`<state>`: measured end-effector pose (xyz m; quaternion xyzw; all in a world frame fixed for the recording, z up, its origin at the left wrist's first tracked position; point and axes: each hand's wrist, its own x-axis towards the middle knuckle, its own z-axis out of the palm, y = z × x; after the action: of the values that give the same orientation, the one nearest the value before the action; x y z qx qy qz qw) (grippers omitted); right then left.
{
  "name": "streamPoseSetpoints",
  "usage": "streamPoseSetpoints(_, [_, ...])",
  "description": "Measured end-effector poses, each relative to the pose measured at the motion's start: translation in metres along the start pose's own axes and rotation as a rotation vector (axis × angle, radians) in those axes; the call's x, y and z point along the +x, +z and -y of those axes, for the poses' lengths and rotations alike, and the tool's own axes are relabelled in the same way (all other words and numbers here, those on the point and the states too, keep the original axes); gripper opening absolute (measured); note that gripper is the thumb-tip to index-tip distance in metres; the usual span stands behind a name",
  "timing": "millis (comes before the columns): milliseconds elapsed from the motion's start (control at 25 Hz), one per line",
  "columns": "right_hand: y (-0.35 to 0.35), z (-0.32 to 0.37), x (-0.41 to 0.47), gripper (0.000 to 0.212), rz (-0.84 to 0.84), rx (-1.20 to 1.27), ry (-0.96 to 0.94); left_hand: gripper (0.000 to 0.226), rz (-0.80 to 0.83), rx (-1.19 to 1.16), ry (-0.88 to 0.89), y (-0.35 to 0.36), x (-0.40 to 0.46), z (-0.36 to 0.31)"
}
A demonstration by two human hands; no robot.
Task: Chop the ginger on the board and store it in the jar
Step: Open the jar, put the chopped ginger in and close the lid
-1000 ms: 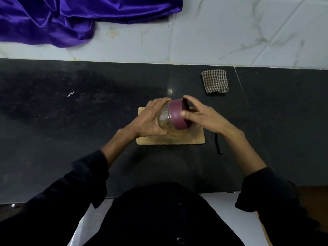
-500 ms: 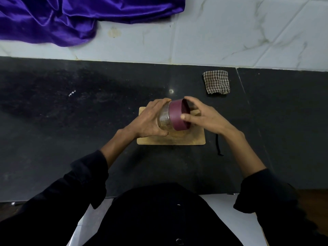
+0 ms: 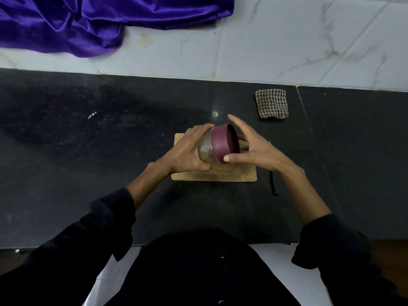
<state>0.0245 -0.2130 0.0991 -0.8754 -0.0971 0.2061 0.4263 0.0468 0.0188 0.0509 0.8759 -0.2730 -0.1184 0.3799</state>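
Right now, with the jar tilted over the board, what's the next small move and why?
Probably re-grip the maroon lid with the right hand and give another tightening turn. The left hand holds the jar tilted above the board, with bits already inside; the right thumb touches the lid's rim while the other fingers are spread off it. Whether it is fully seated cannot be told.

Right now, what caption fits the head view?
Left hand holds tilted jar above board; right hand touches lid.

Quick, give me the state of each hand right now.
Left hand: closed, its grip round the glass jar, tilted above the board.
Right hand: thumb and fingers spread round the maroon lid; grip cannot be told.
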Motion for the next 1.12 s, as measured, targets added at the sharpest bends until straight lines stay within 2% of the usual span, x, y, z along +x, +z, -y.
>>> streamPoseSetpoints(80, [0.000,-0.001,0.002,0.091,-0.016,-0.070,0.003,0.102,0.012,0.005,-0.002,0.002,0.000,0.002])
streamPoseSetpoints(160, [0.000,0.000,0.003,0.082,-0.040,-0.034,0.039,0.102,0.019,0.002,0.002,0.004,-0.001,0.005])
streamPoseSetpoints(280, [0.005,-0.002,0.003,0.094,-0.004,-0.097,-0.037,0.101,0.016,-0.003,-0.010,0.004,-0.003,0.007])
streamPoseSetpoints(440, [0.011,-0.001,0.008,0.094,-0.067,-0.125,-0.050,0.098,-0.008,-0.039,-0.008,0.008,-0.009,0.002])
streamPoseSetpoints(680, [0.016,-0.005,0.022,0.097,-0.029,-0.067,-0.036,0.099,-0.071,-0.093,-0.061,0.014,-0.017,0.007])
streamPoseSetpoints(800, [0.024,0.001,0.037,0.102,-0.070,0.024,-0.020,0.096,-0.164,-0.196,-0.092,0.008,-0.014,0.015])
streamPoseSetpoints(960, [0.039,0.015,0.070,0.095,-0.164,0.020,-0.042,0.089,-0.330,-0.408,-0.155,-0.003,-0.002,0.030])
streamPoseSetpoints(1120, [0.036,0.023,0.112,0.099,-0.228,0.170,-0.025,0.091,-0.299,-0.460,-0.192,-0.022,0.030,0.048])
